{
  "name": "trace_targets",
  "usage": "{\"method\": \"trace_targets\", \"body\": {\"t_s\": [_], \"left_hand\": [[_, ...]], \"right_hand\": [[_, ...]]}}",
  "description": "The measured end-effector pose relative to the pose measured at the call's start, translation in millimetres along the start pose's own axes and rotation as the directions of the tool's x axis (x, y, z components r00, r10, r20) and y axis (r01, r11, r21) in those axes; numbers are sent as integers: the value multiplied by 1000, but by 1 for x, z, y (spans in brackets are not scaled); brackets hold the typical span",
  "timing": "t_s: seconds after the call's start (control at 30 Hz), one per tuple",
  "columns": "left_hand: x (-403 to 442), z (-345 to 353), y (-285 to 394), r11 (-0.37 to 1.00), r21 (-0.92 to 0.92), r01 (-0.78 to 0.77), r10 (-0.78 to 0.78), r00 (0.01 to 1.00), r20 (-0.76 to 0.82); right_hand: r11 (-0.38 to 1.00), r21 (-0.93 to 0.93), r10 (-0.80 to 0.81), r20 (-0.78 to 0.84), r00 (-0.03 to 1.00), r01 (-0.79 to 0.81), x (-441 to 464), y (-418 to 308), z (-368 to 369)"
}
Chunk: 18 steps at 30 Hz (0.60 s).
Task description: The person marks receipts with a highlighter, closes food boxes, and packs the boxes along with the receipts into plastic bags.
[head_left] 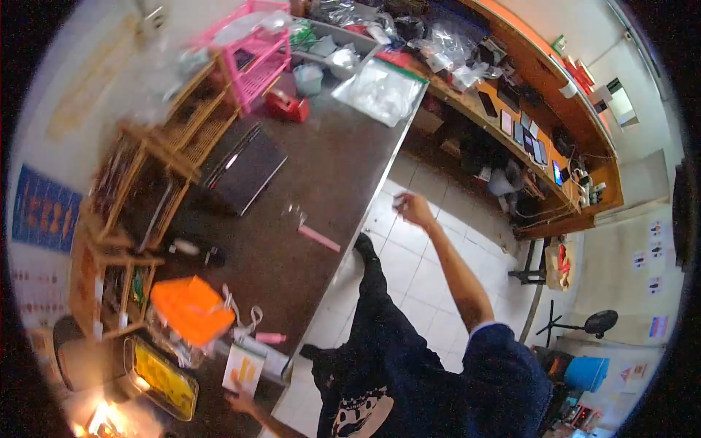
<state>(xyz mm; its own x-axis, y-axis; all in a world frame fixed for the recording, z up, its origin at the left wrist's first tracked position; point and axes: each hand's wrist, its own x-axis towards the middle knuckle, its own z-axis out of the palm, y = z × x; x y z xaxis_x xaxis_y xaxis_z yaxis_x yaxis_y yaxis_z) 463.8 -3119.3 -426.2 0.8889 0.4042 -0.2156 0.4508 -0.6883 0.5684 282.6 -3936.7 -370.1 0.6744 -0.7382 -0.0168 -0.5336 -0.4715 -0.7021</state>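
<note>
My left hand [239, 398], at the bottom of the head view, closes on the lower edge of a white box or booklet with a yellow-orange print [244, 371]. It is over the near edge of the dark table [307, 160]. Beside it lie a pale flat box [272, 359], a pink stick-like piece [271, 338] and a white looped strap [252, 321]. An orange bag or pouch [192, 310] sits just beyond. My right hand [415, 209] hangs in the air over the tiled floor, fingers loosely bent and slightly apart, holding nothing visible.
On the table are a dark laptop-like slab [248, 169], a red tape dispenser [287, 106], a pink strip [319, 238] and clear plastic bags [381, 91]. Wooden racks [139, 175] and a yellow-filled tray [162, 378] line the far side. Several phones lie on a wooden counter [467, 98].
</note>
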Motion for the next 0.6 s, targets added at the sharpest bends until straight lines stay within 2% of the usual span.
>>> {"method": "trace_targets", "body": {"t_s": [0.03,0.07,0.1,0.17,0.23,0.27,0.3,0.33,0.37,0.4,0.43,0.47,0.5,0.53,0.57,0.6], "left_hand": [[-18,6,16,1000,-15,1,-3,995,-97],[-40,10,31,999,-35,8,-15,979,-201],[-69,18,47,999,-45,24,-35,959,-280],[-126,32,81,998,-56,42,-61,917,-394],[-187,57,109,988,-119,102,-144,893,-427],[-213,71,126,977,-167,135,-194,887,-419],[-235,84,137,963,-214,164,-240,882,-405],[-254,94,147,943,-272,190,-285,884,-371],[-270,105,156,922,-322,216,-321,892,-320],[-280,120,164,907,-360,221,-322,913,-252],[-287,138,171,900,-393,189,-270,949,-163],[-290,169,196,918,-395,30,-67,995,-80],[-294,201,228,892,-435,-123,140,990,8],[-303,238,299,883,-465,-68,86,996,19],[-302,268,368,839,-533,-106,251,946,207],[-311,309,422,839,-487,-241,356,921,157]], "right_hand": [[979,-178,-118,-123,985,96,71,14,-25],[982,-170,-108,-171,979,78,131,-13,-63],[969,-212,-172,-220,960,125,199,9,-77],[916,-320,-303,-156,940,242,307,26,-101],[941,-265,-212,17,977,209,381,47,-101],[878,-359,-317,56,947,316,421,82,-84],[805,-564,-91,191,977,185,444,88,-75],[835,-506,-247,7,969,216,450,98,-65],[856,-449,-371,-188,910,256,451,117,-48],[863,-436,-363,-184,913,256,450,104,-48],[869,-462,-248,-95,964,178,449,89,-51],[861,-498,-125,-6,992,106,446,73,-54],[862,-494,-123,3,992,108,443,68,-55],[886,-410,-271,-83,959,215,441,66,-58],[884,-336,-400,-183,898,326,444,67,-64],[894,-274,-404,-146,903,355,447,70,-73]]}}
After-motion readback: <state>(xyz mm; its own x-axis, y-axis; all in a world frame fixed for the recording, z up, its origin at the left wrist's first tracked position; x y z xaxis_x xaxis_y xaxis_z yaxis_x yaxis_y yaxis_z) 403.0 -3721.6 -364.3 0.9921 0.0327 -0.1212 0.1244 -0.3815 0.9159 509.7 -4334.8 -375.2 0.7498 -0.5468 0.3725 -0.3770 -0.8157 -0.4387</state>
